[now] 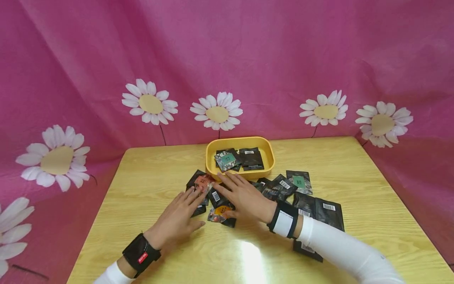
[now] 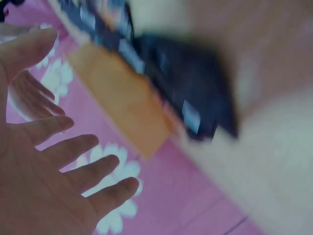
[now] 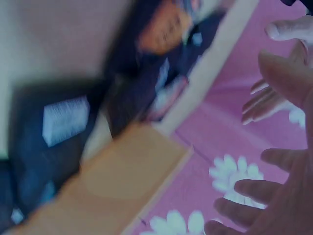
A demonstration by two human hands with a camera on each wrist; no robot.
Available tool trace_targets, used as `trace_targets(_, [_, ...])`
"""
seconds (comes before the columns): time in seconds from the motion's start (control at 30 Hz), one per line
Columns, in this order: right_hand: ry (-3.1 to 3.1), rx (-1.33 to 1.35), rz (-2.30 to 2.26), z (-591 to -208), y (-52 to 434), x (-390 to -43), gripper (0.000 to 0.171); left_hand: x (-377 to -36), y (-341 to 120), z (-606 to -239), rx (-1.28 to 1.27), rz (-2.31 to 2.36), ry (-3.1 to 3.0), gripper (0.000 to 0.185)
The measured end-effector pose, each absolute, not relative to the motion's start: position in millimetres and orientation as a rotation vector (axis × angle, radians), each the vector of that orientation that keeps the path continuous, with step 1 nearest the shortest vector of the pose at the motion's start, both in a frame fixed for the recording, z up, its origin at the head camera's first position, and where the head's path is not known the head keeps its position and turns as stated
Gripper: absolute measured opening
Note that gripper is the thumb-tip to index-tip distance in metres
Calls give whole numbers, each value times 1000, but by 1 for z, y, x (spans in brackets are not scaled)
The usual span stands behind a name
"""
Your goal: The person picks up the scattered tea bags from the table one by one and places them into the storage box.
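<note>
Both flat hands point(image 1: 213, 207) cover barcode-labelled black sachets point(image 1: 216, 197); writing unreadable.

Packets spread on a table before a tray, both hands laid flat on the heap.

The tray point(image 1: 269, 152) sits at the middle of the table point(image 1: 372, 197), toward its far edge, with several packets inside point(image 1: 251, 158). In front of it and off to the right, loose packets point(image 1: 299, 181) lie scattered and overlapping. The left hand point(image 1: 177, 219) rests on the heap's left end, the right hand point(image 1: 244, 199) just beside it, fingers pointing toward the tray. A backdrop point(image 1: 227, 59) hangs behind the table.
</note>
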State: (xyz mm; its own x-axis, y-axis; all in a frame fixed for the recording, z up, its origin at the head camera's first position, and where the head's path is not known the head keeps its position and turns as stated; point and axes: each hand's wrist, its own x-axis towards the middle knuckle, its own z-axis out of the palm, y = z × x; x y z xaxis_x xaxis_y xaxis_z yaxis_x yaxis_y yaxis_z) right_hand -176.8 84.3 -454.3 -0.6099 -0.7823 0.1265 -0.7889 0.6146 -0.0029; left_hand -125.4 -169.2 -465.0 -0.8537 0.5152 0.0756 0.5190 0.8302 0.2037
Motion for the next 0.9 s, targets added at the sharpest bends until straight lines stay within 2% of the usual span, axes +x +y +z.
trace_targets(0.17, [-2778, 1344, 39, -474, 89, -160, 80, -114, -153, -484, -933, -374, -3021, 79])
trace_targets(0.5, [-2727, 1385, 30, -505, 84, -147, 59, -120, -132, -507, -1025, -328, -3045, 69])
trace_targets(0.67, [-2646, 1384, 1, -505, 82, -143, 35, -121, -125, -508, -1048, -213, -2921, 52])
trace_targets(0.9, [-2545, 1346, -37, -504, 84, -140, 10, -123, -117, -509, -1009, -181, -2752, 22])
